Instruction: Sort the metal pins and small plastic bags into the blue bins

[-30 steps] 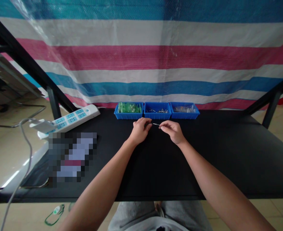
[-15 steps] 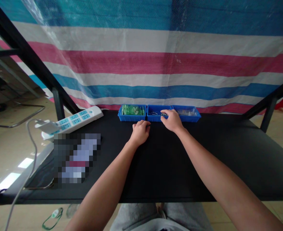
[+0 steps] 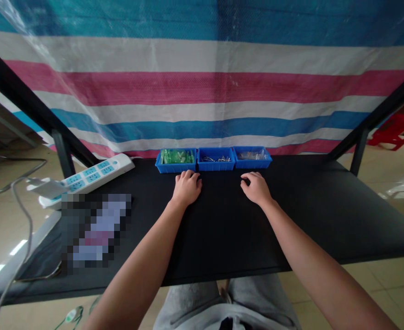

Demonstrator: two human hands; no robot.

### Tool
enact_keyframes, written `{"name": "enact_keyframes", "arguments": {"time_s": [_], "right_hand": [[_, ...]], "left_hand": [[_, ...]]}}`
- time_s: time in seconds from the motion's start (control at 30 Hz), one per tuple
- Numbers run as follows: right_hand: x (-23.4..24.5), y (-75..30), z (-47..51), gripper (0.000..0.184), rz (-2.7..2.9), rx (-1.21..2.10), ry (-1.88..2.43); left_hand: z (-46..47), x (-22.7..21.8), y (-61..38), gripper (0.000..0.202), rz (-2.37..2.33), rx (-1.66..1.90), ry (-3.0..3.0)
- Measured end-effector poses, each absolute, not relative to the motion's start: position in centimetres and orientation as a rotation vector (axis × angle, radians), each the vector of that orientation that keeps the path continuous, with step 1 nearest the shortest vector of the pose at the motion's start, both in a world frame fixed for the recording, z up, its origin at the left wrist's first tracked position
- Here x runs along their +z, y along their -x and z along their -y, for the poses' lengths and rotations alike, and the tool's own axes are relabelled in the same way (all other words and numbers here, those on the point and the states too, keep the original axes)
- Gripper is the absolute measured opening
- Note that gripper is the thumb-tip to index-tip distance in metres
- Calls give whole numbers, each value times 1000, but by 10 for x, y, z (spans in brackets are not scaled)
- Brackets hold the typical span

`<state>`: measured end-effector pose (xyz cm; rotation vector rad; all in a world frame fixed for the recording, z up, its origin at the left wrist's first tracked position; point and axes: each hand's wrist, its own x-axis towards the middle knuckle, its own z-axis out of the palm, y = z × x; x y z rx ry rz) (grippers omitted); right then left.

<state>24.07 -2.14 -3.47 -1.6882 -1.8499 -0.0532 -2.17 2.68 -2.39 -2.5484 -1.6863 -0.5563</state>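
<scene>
1. The middle blue bin (image 3: 216, 167) holds loose metal pieces (image 3: 224, 159). Half a second ago the right hand (image 3: 256, 188) was dipped into it; now that hand is out, over the black tabletop (image 3: 325, 206), nearer the person and to the bin's right.
2. Its fingers are curled, thumb close to the forefinger; from here I cannot tell whether they pinch anything.
3. The left hand (image 3: 187, 189) stays just left of the middle blue bin, on the person's side, fingers bent loosely over the tabletop. Whatever may be under them is hidden.
4. The left bin (image 3: 176, 169), with green packets (image 3: 177, 156), and the right bin (image 3: 253, 164), with clear packets (image 3: 252, 156), flank the middle blue bin in a row.
5. Right behind the middle blue bin, the striped sheet (image 3: 202, 87) limits reach.
6. To its left, the power strip (image 3: 95, 174) crowds the far corner.
7. To its right, the tabletop stretches wide; towards the person, it runs to the front edge.
</scene>
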Motion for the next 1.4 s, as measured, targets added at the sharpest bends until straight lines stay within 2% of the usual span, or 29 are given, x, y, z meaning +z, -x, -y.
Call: {"name": "enact_keyframes", "arguments": {"time_s": [0.4,0.67,0.83,0.97,1.13,1.4], "right_hand": [[-29,-231,33,37,1920,-30,2028],[-29,-271,62,50,1832,36,2170],[-33,-307,83,50,1484,-125,2311],[-33,-325,92,52,1265,-148,2363],[-33,-331,92,55,1160,-122,2368],[-38,-359,81,45,1208,-171,2295]], "left_hand": [[-19,-24,24,39,1677,-515,2535],[-1,-19,55,39,1892,-498,2403],[14,-13,72,40,2072,-626,2094],[23,-10,81,50,2186,-740,1913],[25,-12,93,53,2224,-716,1837],[20,-8,98,33,2259,-571,1856]]}}
